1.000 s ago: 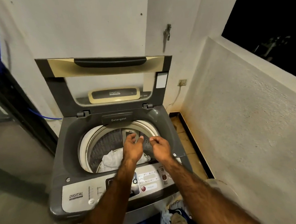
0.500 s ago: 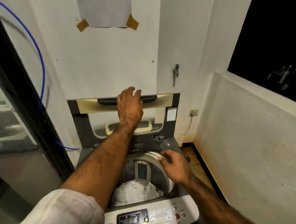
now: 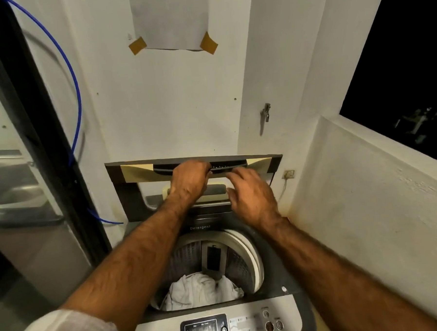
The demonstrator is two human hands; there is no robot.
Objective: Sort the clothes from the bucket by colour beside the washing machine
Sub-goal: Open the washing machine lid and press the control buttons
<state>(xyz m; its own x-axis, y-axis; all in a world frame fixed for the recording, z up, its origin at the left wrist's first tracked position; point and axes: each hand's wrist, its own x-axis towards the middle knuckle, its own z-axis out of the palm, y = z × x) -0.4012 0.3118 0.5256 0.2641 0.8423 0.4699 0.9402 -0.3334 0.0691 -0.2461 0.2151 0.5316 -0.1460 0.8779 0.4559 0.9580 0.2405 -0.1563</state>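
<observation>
A grey top-loading washing machine [image 3: 286, 280] stands below me with its lid [image 3: 127, 193] raised against the wall. White clothes [image 3: 201, 290] lie at the bottom of the drum. My left hand [image 3: 189, 180] is curled over the dark lid handle [image 3: 237, 164] at the lid's top edge. My right hand [image 3: 252, 196] hovers just right of it, fingers spread, fingertips near the handle. The bucket is out of view.
A control panel [image 3: 246, 326] with a lit display runs along the machine's front. A blue hose [image 3: 75, 79] loops down the left wall. A glass door [image 3: 15, 176] stands at left. A low white wall [image 3: 379, 207] closes the right side. A taped paper [image 3: 172, 21] hangs above.
My left hand has closed over the lid handle. My right hand rose from the drum rim up to the handle. The view tilted slightly upward.
</observation>
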